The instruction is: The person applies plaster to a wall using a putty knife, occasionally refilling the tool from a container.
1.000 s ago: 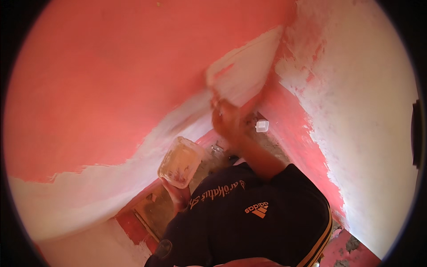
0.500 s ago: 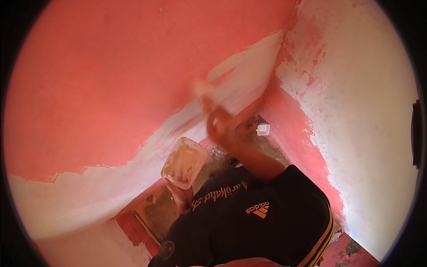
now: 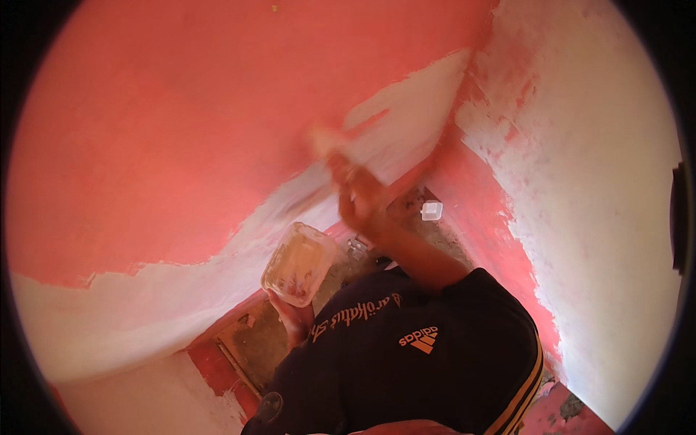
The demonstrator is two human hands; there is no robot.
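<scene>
Head view: my left grip, holding translucent plastic tub beside red-and-white wall. My right grip, clasping motion-blurred paintbrush at wall's colour boundary. Small white square container, on floor.

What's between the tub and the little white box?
In the head view: the right forearm, some floor and, nearer the tub, a shiny thing too unclear to name.
</scene>
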